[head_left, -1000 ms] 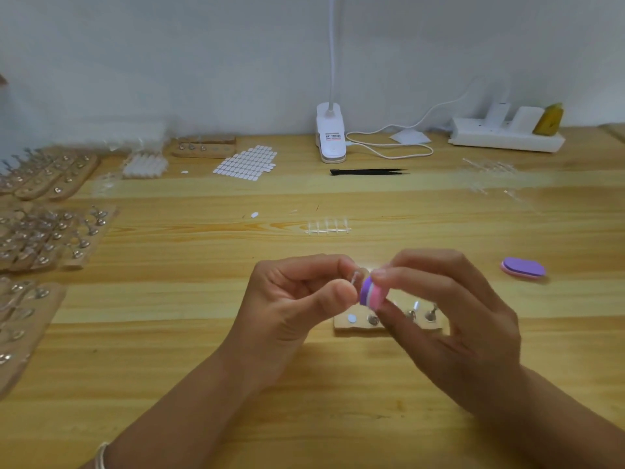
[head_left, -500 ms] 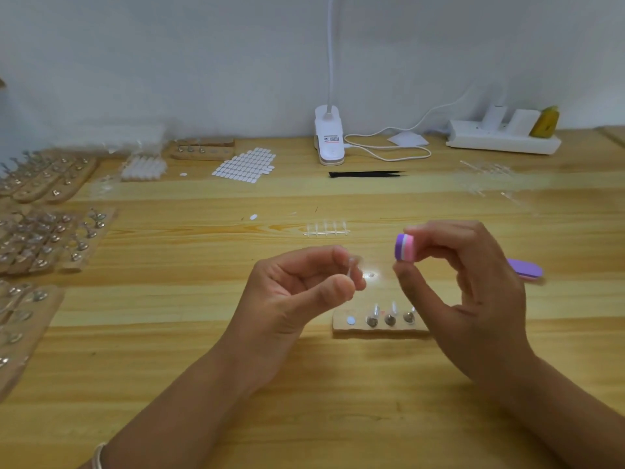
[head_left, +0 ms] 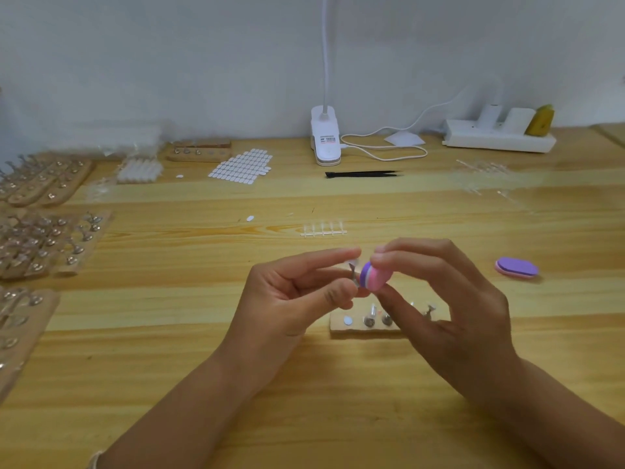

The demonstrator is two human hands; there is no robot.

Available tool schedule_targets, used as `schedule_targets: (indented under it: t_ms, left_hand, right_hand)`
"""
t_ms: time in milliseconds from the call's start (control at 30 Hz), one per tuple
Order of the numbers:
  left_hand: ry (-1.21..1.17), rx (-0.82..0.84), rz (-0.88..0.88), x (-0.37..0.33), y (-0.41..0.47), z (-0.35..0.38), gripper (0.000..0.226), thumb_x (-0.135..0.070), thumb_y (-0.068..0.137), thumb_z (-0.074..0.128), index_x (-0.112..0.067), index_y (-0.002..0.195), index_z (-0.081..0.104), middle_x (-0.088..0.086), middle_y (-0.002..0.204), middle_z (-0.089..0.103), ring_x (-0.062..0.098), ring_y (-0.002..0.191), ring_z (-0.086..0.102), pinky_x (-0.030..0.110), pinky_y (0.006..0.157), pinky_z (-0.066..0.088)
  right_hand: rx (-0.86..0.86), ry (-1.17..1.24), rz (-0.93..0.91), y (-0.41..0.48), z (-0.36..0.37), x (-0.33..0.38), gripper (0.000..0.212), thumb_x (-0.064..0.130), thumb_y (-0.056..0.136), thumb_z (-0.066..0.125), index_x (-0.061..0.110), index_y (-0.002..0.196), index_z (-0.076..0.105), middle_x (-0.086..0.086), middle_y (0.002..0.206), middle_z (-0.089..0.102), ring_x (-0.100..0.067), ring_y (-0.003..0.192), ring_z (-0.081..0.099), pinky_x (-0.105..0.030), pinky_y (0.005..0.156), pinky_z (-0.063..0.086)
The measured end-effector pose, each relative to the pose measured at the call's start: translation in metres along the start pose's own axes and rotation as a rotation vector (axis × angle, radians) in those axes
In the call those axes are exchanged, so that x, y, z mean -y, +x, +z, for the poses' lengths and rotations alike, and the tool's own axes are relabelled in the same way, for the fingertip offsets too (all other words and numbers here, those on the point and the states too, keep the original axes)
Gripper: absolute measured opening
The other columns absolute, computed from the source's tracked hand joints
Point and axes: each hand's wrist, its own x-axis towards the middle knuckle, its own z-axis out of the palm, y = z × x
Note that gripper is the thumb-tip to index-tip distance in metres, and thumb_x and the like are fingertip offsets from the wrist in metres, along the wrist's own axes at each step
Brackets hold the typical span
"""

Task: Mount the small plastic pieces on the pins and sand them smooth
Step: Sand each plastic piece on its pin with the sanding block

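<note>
Left hand [head_left: 291,299] pinches a small metal pin [head_left: 354,276] between thumb and forefinger, with its other fingers curled toward the palm. The clear plastic piece [head_left: 352,263] on the pin's top shows only as a pale glint just under the forefinger, and its outline is hard to make out. Right hand [head_left: 449,299] grips a pink-and-purple sanding block [head_left: 374,276], thumb below and fingertips above. The block's purple face lies against the pin's upper end, so the two hands meet above the surface [head_left: 169,333].

Just behind them a wooden holder [head_left: 355,329] lies on the surface, with a white dot at its left end and standing pins [head_left: 370,316] beside it. The right hand's thumb and palm cover the holder's right part, so the pins cannot be counted. A strip of clear pieces [head_left: 323,230] lies farther back, apart from both hands. A second sanding block [head_left: 516,267], purple on top, rests well to the right.

At the left edge, boards of mounted pins [head_left: 44,238] are blurred and partly cut off. Along the far side are a lamp clamp [head_left: 325,140], black tweezers [head_left: 363,174], a sheet of white ovals [head_left: 241,167] and a power strip [head_left: 500,138].
</note>
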Motion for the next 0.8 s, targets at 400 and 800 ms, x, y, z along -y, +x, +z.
schedule_targets:
  t_ms: [400, 800]
  left_hand:
    - [0.044, 0.028, 0.007, -0.003, -0.001, 0.002, 0.035, -0.006, 0.081, 0.069, -0.009, 0.116, 0.068, 0.013, 0.092, 0.076, 0.020, 0.085, 0.073, 0.023, 0.076, 0.055]
    - [0.106, 0.118, -0.050, -0.003, -0.004, 0.000, 0.028, -0.002, 0.086, 0.063, -0.020, 0.103, 0.050, 0.014, 0.088, 0.073, 0.020, 0.083, 0.067, 0.026, 0.075, 0.050]
  right_hand:
    - [-0.038, -0.100, 0.001, 0.000, -0.004, -0.004, 0.029, 0.000, 0.085, 0.076, 0.007, 0.111, 0.067, -0.010, 0.108, 0.069, -0.023, 0.102, 0.068, -0.034, 0.090, 0.055]
    - [0.190, 0.208, 0.259, -0.003, -0.011, 0.003, 0.020, 0.012, 0.075, 0.040, 0.011, 0.094, 0.048, 0.007, 0.075, 0.037, -0.005, 0.067, 0.037, -0.013, 0.063, 0.032]
